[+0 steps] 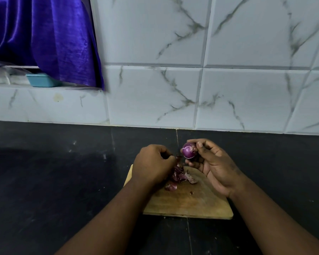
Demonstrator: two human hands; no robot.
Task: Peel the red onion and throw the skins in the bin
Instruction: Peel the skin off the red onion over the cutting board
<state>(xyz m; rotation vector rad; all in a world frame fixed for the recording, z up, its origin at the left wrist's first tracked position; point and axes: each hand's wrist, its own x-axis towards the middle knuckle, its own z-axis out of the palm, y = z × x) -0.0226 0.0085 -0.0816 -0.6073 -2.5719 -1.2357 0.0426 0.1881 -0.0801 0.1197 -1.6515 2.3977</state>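
Right grip (213, 167) holds the red onion (189, 150), thumb on top and fingers curled under it. The onion is raised off the wooden cutting board (191, 203), over its far edge. It's mostly bare, shiny purple, with a scrap of skin at the end near the thumb.

Left grip (152, 162) is just left of the onion with its fingers curled in, knuckles up. It sits right over the loose onion skins (180, 176). Can't tell if it pinches a piece or is just closed.

The skins lie in a small pile on the far half of the board, with one piece a bit nearer the left edge. The board lies flat on the dark table (63, 172).

Containers: a teal plastic tub (39, 80) sits on the window ledge (11, 85), far left, partly behind a purple curtain (53, 34). Its contents are not visible. A marbled tile wall (228, 89) runs behind the table.
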